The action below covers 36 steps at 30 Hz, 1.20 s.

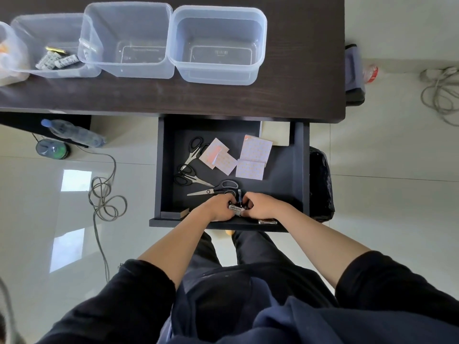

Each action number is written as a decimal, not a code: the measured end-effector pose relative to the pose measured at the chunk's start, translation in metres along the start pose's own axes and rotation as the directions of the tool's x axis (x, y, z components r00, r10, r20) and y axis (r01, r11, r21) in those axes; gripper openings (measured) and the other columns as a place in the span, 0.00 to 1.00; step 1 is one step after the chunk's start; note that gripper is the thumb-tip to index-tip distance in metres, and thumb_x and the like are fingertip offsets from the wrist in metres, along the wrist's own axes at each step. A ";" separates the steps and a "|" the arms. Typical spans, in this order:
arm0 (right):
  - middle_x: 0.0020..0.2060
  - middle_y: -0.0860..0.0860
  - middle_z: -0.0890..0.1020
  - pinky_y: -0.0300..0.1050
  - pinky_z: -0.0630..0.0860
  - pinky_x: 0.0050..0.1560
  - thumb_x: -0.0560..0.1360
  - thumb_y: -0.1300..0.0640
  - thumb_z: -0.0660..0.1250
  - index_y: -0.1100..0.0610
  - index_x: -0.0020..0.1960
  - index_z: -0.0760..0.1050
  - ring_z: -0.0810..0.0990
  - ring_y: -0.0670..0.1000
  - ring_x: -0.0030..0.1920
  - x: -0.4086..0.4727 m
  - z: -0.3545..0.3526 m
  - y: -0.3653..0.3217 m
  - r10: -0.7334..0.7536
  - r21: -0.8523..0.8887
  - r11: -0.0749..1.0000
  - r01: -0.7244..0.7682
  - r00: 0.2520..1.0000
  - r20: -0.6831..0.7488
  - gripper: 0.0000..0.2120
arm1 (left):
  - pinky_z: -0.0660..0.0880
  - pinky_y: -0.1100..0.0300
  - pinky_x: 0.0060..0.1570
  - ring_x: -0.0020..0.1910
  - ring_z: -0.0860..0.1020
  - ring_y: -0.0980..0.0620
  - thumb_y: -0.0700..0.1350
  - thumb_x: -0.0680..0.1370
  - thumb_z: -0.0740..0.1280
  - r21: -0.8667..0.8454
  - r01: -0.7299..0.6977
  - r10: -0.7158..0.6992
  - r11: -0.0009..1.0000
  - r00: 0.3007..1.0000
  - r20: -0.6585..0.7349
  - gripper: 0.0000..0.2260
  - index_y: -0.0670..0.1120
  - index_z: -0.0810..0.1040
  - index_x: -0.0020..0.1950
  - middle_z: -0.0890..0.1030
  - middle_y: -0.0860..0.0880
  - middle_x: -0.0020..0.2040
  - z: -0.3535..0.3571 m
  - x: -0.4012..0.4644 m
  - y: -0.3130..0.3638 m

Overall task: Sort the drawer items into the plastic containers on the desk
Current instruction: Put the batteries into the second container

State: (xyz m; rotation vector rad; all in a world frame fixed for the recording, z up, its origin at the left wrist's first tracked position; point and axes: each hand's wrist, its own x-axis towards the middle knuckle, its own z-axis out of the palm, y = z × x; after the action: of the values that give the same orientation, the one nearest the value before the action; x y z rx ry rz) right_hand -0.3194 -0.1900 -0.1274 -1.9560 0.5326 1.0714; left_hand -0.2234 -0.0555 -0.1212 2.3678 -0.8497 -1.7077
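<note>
Both hands are down at the front of the open dark drawer. My left hand and my right hand curl together around a small cluster of batteries, one with a white printed label. Further back in the drawer lie three pairs of black-handled scissors and several pink sticker sheets. On the dark desk stand clear plastic containers: one at the left holds batteries, the middle one and the right one hold nothing.
A container with orange contents is cut off at the far left. A water bottle and cables lie on the floor left of the drawer. A black bin stands at the drawer's right; more cable lies far right.
</note>
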 end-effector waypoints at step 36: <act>0.31 0.46 0.71 0.39 0.64 0.34 0.78 0.56 0.63 0.52 0.32 0.69 0.68 0.44 0.32 -0.030 -0.036 -0.065 -0.135 0.303 0.905 0.298 0.878 -0.459 0.15 | 0.68 0.56 0.44 0.44 0.72 0.48 0.47 0.82 0.58 -0.170 -0.055 0.027 0.984 0.986 -0.163 0.11 0.40 0.70 0.57 0.74 0.45 0.47 -0.056 -0.051 -0.008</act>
State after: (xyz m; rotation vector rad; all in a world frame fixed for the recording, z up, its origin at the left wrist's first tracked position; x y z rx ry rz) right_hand -0.2739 -0.1833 -0.0619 -1.8564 0.6708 0.3538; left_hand -0.1811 -0.0367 -0.0607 2.3153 -0.6888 -1.4855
